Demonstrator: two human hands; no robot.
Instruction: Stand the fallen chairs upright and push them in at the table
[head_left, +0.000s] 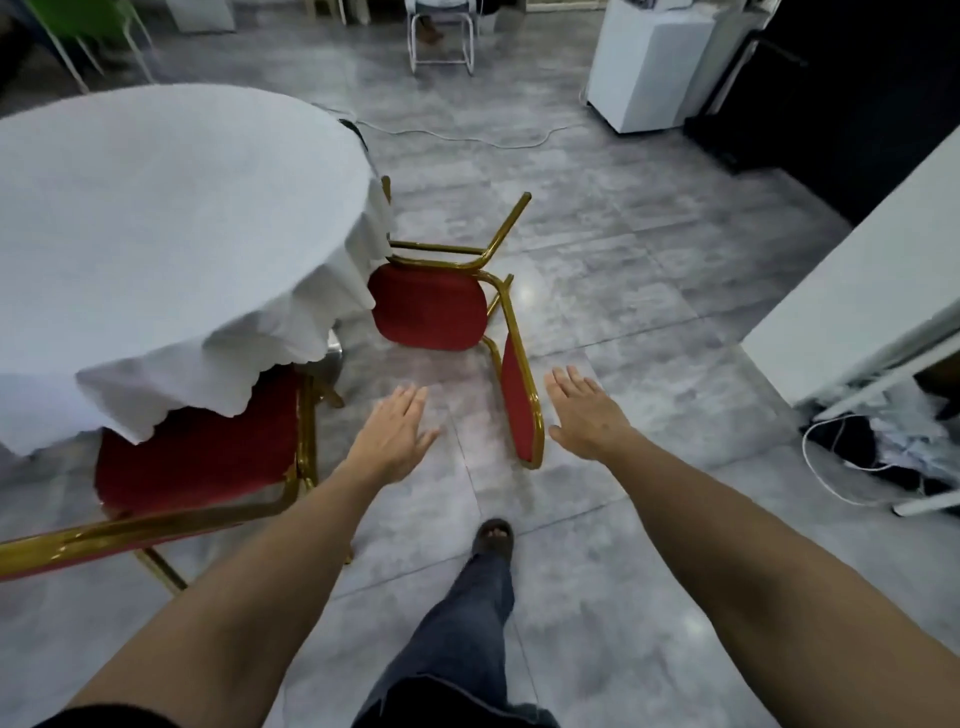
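Floor: grey tiles; round white-clothed bench (156, 208) upper left.
Chair (457, 306): fallen on its side at centre, just right of the bench, backrest nearest me.
Hands: left hand (395, 436) and right hand (587, 415) flank the backrest, fingers released, holding nothing; I judge the right nearer.

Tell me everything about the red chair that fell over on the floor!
The fallen chair has a red padded seat and backrest in a shiny gold metal frame. It lies tipped on its side on the grey tiled floor, one leg sticking up, right beside the table with the white cloth. The left hand and right hand reach toward its backrest, fingers spread, not touching it.
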